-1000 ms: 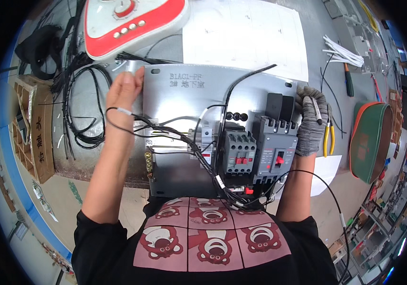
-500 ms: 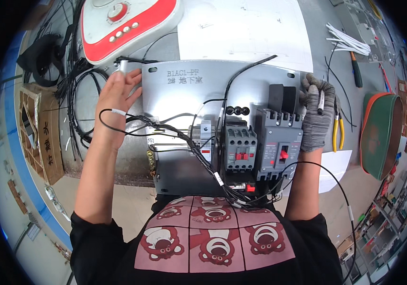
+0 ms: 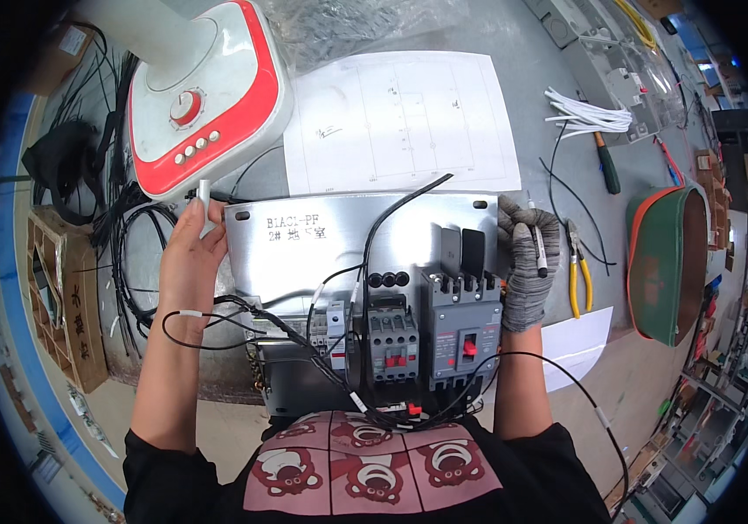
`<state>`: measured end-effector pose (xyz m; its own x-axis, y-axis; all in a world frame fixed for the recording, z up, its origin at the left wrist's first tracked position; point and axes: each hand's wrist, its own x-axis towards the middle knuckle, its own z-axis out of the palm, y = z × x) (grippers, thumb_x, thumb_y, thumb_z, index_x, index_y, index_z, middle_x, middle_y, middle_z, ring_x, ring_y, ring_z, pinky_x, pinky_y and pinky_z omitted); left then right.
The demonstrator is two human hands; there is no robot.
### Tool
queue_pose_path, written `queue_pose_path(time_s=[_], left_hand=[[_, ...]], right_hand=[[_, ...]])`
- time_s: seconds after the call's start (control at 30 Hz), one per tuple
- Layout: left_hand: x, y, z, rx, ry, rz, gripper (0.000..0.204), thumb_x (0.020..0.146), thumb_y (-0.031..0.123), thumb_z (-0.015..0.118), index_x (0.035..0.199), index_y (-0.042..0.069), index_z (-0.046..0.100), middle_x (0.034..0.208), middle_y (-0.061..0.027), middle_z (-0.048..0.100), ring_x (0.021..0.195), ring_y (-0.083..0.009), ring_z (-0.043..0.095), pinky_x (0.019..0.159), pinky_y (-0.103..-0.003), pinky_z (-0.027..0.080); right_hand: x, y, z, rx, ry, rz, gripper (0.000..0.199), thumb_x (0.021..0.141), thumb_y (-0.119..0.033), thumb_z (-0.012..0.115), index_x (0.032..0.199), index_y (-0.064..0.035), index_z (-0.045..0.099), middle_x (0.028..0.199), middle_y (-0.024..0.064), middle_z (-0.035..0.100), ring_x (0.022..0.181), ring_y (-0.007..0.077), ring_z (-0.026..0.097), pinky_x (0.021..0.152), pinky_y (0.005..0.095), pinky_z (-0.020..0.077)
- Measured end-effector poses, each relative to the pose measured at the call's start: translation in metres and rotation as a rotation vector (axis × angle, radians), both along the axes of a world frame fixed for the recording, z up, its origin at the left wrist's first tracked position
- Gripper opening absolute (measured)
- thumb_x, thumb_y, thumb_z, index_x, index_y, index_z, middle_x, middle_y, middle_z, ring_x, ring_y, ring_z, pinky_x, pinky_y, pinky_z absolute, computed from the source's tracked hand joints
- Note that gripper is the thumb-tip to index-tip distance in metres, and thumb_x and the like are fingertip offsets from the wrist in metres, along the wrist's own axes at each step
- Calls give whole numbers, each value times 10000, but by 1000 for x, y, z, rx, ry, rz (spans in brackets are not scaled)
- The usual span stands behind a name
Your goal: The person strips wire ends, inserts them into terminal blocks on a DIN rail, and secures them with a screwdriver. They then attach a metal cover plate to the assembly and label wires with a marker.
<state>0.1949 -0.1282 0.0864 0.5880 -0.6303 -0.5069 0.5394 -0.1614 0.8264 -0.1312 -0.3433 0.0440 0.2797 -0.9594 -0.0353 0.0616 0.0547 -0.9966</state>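
A grey metal mounting plate (image 3: 304, 275) stands tilted before me, handwritten marks near its far edge. It carries a small circuit breaker (image 3: 336, 325), a contactor (image 3: 393, 345), a larger moulded-case breaker (image 3: 466, 336) and a bundle of black wires (image 3: 326, 368). My bare left hand (image 3: 189, 253) is at the plate's far left corner, closed on a short pale cylinder (image 3: 204, 194); its fingers reach the plate edge. My right hand (image 3: 527, 266), in a grey knit glove, is at the right edge, closed round a white marker pen (image 3: 540, 249) with a black end.
Beyond the plate lie a paper drawing (image 3: 409, 118) and a red-and-white fan base (image 3: 243, 96). To the right are yellow-handled pliers (image 3: 580, 284), white cable ties (image 3: 588, 113), a screwdriver (image 3: 606, 166) and a green bin (image 3: 675, 271). Black cables (image 3: 134, 236) and a wooden box (image 3: 64, 301) sit left.
The whole view has shifted, so plate, hands and bench things appear lower and further left, with more of the drawing showing. Both hands keep their places at the plate's edges.
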Motion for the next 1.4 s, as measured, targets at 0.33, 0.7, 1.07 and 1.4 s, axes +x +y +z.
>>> queue_pose_path(time_s=[0.33,0.7,1.07,1.4], left_hand=[[-41,-5,61,-211,-280,146,301,1027,325,417,990,67,569,1052,-88,574,1048,-165,495,959,-308,352],[-106,69,148,-502,-768,255,292,1035,284,373,954,35,500,946,-54,482,926,-164,435,830,-290,318],[-142,110,144,-619,-745,362,246,1050,281,335,944,77,423,925,-28,386,893,-153,374,853,-282,286],[-144,124,172,-731,-799,382,268,1043,313,368,932,73,414,909,-34,377,894,-157,373,880,-299,294]], right_hand=[[-11,11,49,-15,158,7,379,833,-254,728,1101,-16,604,948,70,640,874,146,590,808,288,490],[-43,88,126,-233,-275,-144,409,785,-185,784,1107,-63,563,911,25,585,907,165,594,863,313,502],[-70,113,118,-350,-366,-15,386,799,-227,775,1079,-105,539,1052,77,605,985,191,591,891,347,509],[-66,120,153,-526,-325,-159,527,749,-391,816,1053,-81,517,969,64,578,783,171,619,757,296,499]])
